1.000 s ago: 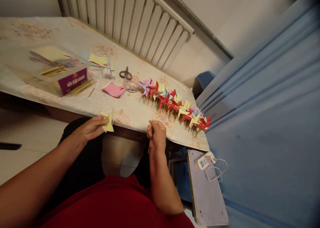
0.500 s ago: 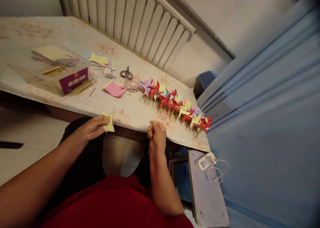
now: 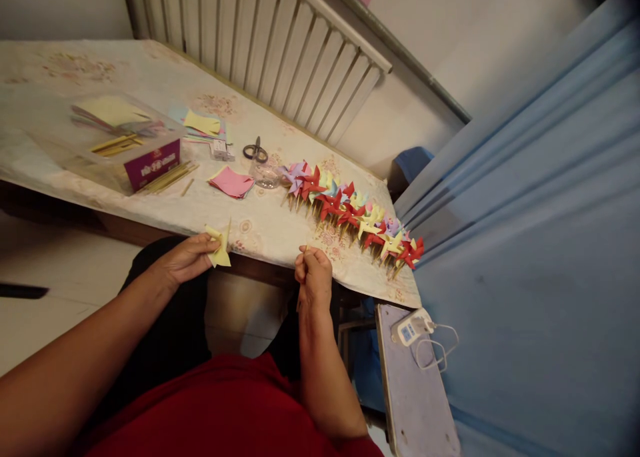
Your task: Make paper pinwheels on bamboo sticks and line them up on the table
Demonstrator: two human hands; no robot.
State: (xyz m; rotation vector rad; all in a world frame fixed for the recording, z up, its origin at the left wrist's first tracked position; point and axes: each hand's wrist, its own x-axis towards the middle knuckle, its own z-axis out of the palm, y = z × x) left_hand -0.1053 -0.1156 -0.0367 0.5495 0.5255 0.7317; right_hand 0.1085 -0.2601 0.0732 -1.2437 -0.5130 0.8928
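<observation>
My left hand pinches a yellow paper pinwheel with its points partly folded up, just over the table's front edge. My right hand is closed, thumb pressed to the fingers, near the same edge; a tiny pale tip shows at the fingertips, too small to name. Between the hands and the back of the table lies a stack of pink cut paper. To the right, several finished pinwheels in red, yellow and purple stand on sticks in rows.
A clear plastic box with a purple label holds paper and sticks, and loose sticks lie beside it. Farther back are scissors, a small box and yellow cut paper. A white plug adapter rests on a stool.
The camera view has shifted slightly, so the table items sit a little lower and farther right. Both hands keep nearly the same pose, the left still pinching the yellow pinwheel.
</observation>
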